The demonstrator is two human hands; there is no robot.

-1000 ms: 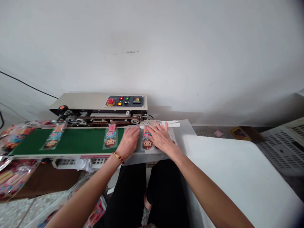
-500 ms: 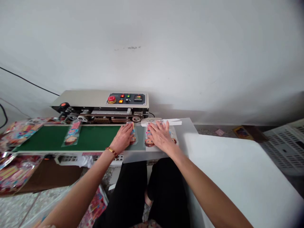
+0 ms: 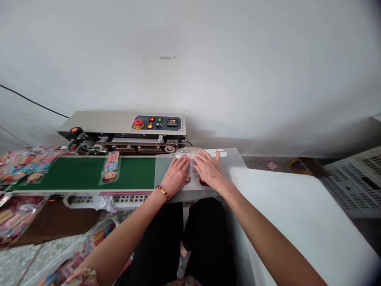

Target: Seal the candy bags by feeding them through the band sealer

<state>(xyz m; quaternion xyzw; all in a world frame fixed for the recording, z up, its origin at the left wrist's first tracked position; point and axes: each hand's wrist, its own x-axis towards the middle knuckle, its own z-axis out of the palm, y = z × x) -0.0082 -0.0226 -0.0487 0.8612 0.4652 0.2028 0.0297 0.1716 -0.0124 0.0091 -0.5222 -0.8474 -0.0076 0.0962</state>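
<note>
My left hand (image 3: 176,173) lies flat with its fingers stretched out over a clear packet (image 3: 187,180) printed with a cartoon figure, hiding most of it. Close to its right, my right hand (image 3: 208,170) rests with fingers spread on another such packet (image 3: 203,182), also largely covered. Both packets are on a pale translucent sheet (image 3: 232,162) at the right end of a green conveyor belt (image 3: 80,172). A third packet (image 3: 110,169) lies on the belt, left of my hands.
Behind the belt stands a sealing machine (image 3: 98,122) with a red knob, lit buttons and rollers. More packets (image 3: 28,165) pile up at the belt's left end. A white surface (image 3: 291,206) is on my right, with a slatted crate (image 3: 354,182) beyond.
My left hand has moved right, off one packet and onto another. The released packet has travelled left along the belt, and the one before it has reached the pile. My right hand has shifted slightly right.
</note>
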